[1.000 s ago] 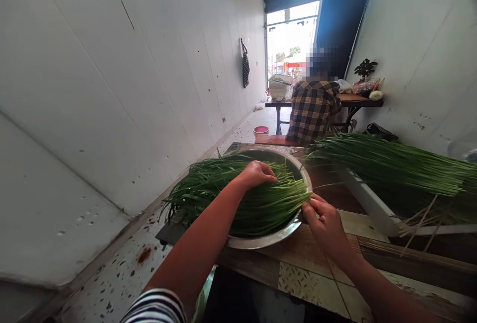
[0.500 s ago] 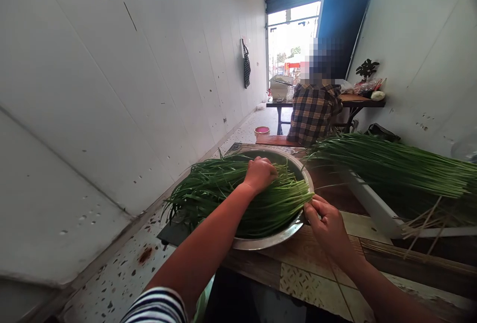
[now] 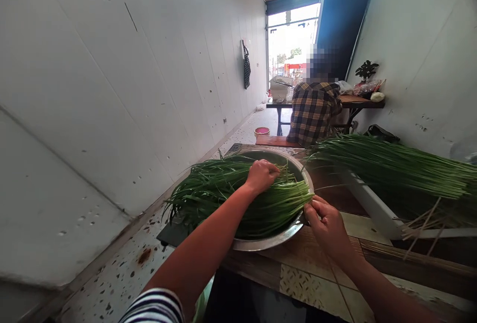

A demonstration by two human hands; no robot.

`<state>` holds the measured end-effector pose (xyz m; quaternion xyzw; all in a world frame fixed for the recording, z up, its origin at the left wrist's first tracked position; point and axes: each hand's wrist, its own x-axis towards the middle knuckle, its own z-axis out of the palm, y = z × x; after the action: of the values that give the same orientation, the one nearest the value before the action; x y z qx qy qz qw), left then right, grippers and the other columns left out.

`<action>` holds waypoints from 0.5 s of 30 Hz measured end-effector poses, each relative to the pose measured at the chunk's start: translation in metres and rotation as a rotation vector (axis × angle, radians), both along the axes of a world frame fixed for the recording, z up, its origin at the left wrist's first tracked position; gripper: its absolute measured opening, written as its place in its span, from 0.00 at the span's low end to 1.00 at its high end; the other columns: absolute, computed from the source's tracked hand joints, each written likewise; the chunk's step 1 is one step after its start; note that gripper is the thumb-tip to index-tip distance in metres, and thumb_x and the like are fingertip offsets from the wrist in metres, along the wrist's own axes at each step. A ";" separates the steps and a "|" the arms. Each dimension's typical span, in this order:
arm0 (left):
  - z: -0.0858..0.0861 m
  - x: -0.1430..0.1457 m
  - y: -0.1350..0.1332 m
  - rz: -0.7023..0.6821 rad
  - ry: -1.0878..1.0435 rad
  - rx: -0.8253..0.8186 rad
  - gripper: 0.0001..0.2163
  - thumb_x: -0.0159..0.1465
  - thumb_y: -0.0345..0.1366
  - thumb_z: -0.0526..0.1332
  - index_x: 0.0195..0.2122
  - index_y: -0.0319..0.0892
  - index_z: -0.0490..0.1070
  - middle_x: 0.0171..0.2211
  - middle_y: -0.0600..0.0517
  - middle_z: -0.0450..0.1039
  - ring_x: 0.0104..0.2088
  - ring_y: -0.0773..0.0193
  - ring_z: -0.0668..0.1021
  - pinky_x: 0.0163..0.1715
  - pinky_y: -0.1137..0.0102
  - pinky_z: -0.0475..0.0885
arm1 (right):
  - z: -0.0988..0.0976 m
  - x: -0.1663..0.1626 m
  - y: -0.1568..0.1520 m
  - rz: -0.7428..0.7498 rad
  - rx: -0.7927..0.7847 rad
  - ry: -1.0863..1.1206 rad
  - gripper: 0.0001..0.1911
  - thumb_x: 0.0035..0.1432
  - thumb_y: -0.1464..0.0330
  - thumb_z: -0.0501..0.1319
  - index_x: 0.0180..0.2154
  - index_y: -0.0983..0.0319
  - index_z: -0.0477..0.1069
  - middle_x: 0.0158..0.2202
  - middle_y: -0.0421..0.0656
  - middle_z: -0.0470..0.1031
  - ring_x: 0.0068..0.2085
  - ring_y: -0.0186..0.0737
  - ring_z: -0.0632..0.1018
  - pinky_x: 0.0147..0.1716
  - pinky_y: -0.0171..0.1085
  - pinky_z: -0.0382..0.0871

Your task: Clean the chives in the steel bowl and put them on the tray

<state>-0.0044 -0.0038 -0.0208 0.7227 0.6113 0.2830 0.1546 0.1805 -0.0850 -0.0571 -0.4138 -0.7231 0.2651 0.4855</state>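
Note:
A round metal bowl [image 3: 276, 237] stands on the patterned table top and holds a thick bunch of long green chives [image 3: 223, 194], whose leaf tips hang over its left side. My left hand [image 3: 263, 175] rests on top of the bunch with its fingers curled down into the stalks. My right hand [image 3: 328, 226] is at the bowl's right rim, fingers pinched on the cut ends of the chives.
A second big pile of chives [image 3: 391, 169] lies on a white tray [image 3: 376, 208] to the right. A person in a checked shirt [image 3: 313, 112] sits further back at a dark table [image 3: 357, 102]. A pink bucket [image 3: 261, 130] stands on the floor.
My left hand has shifted slightly right over the bunch and curled tighter. My right hand has stayed at the cut ends by the rim.

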 end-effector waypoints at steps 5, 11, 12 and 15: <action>0.004 0.007 -0.008 -0.216 -0.244 -0.019 0.09 0.57 0.34 0.61 0.34 0.38 0.79 0.34 0.49 0.79 0.36 0.64 0.77 0.41 0.73 0.71 | -0.001 0.002 0.002 -0.002 -0.033 0.016 0.19 0.60 0.66 0.51 0.17 0.59 0.54 0.23 0.40 0.61 0.25 0.35 0.64 0.24 0.34 0.59; 0.005 0.008 -0.011 -0.278 -0.322 -0.076 0.09 0.57 0.34 0.61 0.34 0.37 0.78 0.32 0.50 0.79 0.33 0.66 0.78 0.39 0.73 0.72 | -0.005 0.003 0.004 0.010 -0.092 0.072 0.19 0.60 0.65 0.51 0.18 0.59 0.53 0.24 0.40 0.59 0.26 0.35 0.63 0.24 0.34 0.57; 0.006 0.008 -0.012 -0.286 -0.321 -0.077 0.08 0.56 0.34 0.61 0.34 0.37 0.78 0.32 0.50 0.79 0.34 0.66 0.78 0.40 0.73 0.72 | -0.005 0.003 0.004 0.012 -0.096 0.074 0.19 0.60 0.65 0.51 0.18 0.59 0.54 0.24 0.40 0.59 0.26 0.35 0.63 0.24 0.34 0.57; 0.007 0.008 -0.013 -0.287 -0.325 -0.080 0.09 0.56 0.34 0.61 0.34 0.38 0.79 0.34 0.50 0.80 0.36 0.65 0.78 0.41 0.73 0.72 | -0.005 0.003 0.004 0.011 -0.099 0.072 0.19 0.60 0.65 0.51 0.18 0.59 0.53 0.23 0.39 0.58 0.26 0.35 0.63 0.24 0.34 0.57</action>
<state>0.0035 -0.0172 -0.0138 0.7406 0.4799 0.3461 0.3184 0.1839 -0.0809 -0.0625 -0.4236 -0.6934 0.3180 0.4884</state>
